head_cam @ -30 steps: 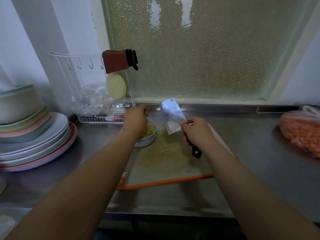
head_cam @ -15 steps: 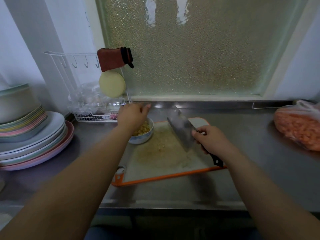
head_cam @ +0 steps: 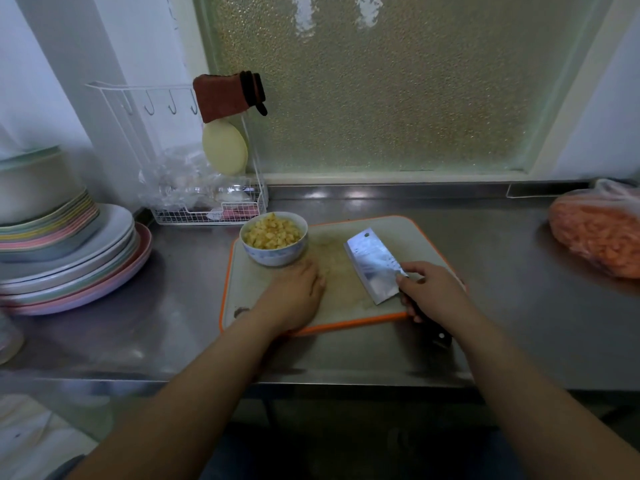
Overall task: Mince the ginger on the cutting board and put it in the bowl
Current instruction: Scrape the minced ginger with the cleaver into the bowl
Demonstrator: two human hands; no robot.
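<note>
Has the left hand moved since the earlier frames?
Yes. The left hand was over the bowl; now it rests flat on the cutting board, on the bowl's near side.

Likely home kitchen: steel counter (head_cam: pixel 485 244), stacked plates (head_cam: pixel 69 258), cleaver (head_cam: pixel 374 265).

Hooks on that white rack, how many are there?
3 show on the white wire rack, hanging in a row along its top bar: left, middle, right. The brown cloth may hide more.
</note>
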